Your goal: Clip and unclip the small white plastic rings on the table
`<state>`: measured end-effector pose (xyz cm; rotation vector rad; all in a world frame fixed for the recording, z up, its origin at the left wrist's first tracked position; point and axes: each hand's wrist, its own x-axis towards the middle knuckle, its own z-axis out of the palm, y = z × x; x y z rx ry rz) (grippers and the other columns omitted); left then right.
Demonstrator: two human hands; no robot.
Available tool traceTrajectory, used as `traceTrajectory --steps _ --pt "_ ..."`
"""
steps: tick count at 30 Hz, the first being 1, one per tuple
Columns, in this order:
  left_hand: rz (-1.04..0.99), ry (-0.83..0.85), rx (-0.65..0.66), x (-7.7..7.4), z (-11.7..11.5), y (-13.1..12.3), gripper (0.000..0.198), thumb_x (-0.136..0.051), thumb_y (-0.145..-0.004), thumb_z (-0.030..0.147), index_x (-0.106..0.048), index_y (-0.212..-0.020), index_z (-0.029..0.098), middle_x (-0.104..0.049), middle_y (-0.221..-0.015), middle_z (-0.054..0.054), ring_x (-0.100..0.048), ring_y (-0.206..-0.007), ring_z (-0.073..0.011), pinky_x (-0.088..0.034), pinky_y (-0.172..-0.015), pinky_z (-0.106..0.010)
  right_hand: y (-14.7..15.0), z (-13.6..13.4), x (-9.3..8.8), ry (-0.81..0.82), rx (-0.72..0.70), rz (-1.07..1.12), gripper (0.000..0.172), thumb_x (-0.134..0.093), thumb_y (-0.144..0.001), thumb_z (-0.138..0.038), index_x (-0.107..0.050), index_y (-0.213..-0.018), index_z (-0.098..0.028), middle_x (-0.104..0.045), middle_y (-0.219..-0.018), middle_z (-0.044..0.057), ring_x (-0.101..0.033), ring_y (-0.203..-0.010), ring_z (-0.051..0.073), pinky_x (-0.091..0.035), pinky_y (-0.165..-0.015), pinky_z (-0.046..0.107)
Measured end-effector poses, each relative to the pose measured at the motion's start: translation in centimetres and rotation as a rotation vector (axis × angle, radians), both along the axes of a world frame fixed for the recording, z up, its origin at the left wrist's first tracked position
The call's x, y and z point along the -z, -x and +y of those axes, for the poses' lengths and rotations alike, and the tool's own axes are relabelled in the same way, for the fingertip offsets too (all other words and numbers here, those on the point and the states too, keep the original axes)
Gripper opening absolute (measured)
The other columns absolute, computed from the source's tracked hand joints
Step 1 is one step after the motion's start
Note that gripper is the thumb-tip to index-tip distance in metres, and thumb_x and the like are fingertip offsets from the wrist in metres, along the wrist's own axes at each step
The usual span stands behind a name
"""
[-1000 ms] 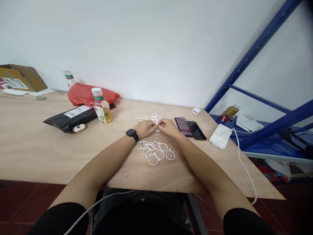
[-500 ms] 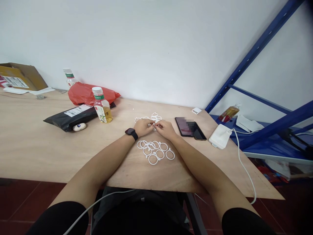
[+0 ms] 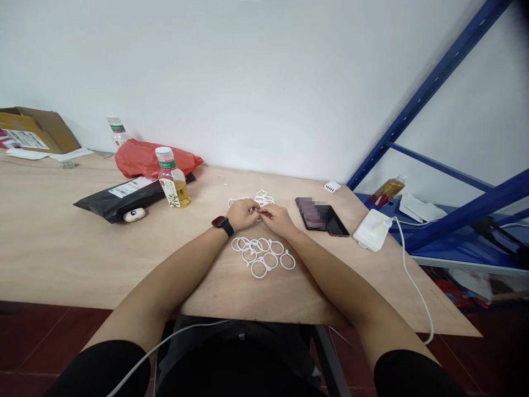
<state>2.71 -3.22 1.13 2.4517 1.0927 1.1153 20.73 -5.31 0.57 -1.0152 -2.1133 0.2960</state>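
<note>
My left hand (image 3: pixel 243 215), with a black watch on its wrist, meets my right hand (image 3: pixel 276 218) at the fingertips above the table. Both hands are closed in a pinch on a small white plastic ring, mostly hidden by the fingers; a bit of white shows just below them. Just beyond the hands lie several more white rings (image 3: pixel 264 197), partly covered by my fingers. Nearer to me, between my forearms, a loose cluster of white plastic rings (image 3: pixel 259 269) with small tabs lies flat, some overlapping.
To the left stand a drink bottle (image 3: pixel 176 187), a red plastic bag (image 3: pixel 136 157), a black parcel (image 3: pixel 111 201) and a small white case (image 3: pixel 134 214). Two phones (image 3: pixel 336 222) and a white power bank (image 3: pixel 372 230) with a cable lie right. A blue metal rack (image 3: pixel 413 110) borders the table.
The fingertips have shifted slightly to the left while staying together. The rings on the table lie as before.
</note>
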Motion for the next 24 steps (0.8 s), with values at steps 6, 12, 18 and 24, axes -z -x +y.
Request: traceTrajectory --steps 6,12,18,24 --pt "-0.082 -0.001 0.040 0.2 0.2 0.2 0.022 -0.051 -0.075 0.012 -0.071 -0.083 0.017 -0.070 -0.089 -0.005 -0.064 -0.083 -0.0170 -0.051 -0.079 -0.030 0.1 0.0 0.0 -0.011 0.020 -0.006 0.013 -0.057 -0.087 -0.021 -0.070 -0.090 -0.022 -0.070 -0.086 0.003 -0.062 -0.079 0.017 -0.047 -0.075 0.028" --pt "-0.138 -0.020 -0.093 0.5 0.5 0.6 0.039 -0.047 -0.083 0.014 -0.064 -0.118 0.016 -0.064 -0.114 -0.008 -0.062 -0.093 -0.0162 -0.051 -0.083 -0.028 -0.4 0.2 -0.3 -0.091 0.120 0.013 0.018 -0.058 -0.087 -0.022 -0.072 -0.098 -0.023 -0.068 -0.106 0.007 -0.063 -0.094 0.019 -0.049 -0.081 0.031" --pt "-0.168 0.011 -0.194 0.8 1.2 0.8 0.029 -0.047 -0.088 0.019 -0.066 -0.109 0.016 -0.063 -0.110 -0.007 -0.060 -0.083 -0.0145 -0.051 -0.077 -0.028 1.1 -1.2 -1.2 0.090 -0.042 0.014 0.010 -0.065 -0.082 -0.025 -0.074 -0.082 -0.020 -0.070 -0.080 0.003 -0.060 -0.071 0.014 -0.046 -0.067 0.026" --pt "-0.203 0.021 -0.138 1.1 1.2 0.6 0.019 -0.052 -0.087 0.018 -0.070 -0.095 0.018 -0.064 -0.107 -0.006 -0.061 -0.090 -0.0158 -0.052 -0.080 -0.029 3.3 -2.6 -1.5 0.407 -0.214 -0.155 0.016 -0.073 -0.074 -0.032 -0.073 -0.080 -0.018 -0.068 -0.069 -0.001 -0.056 -0.060 0.010 -0.039 -0.058 0.021"
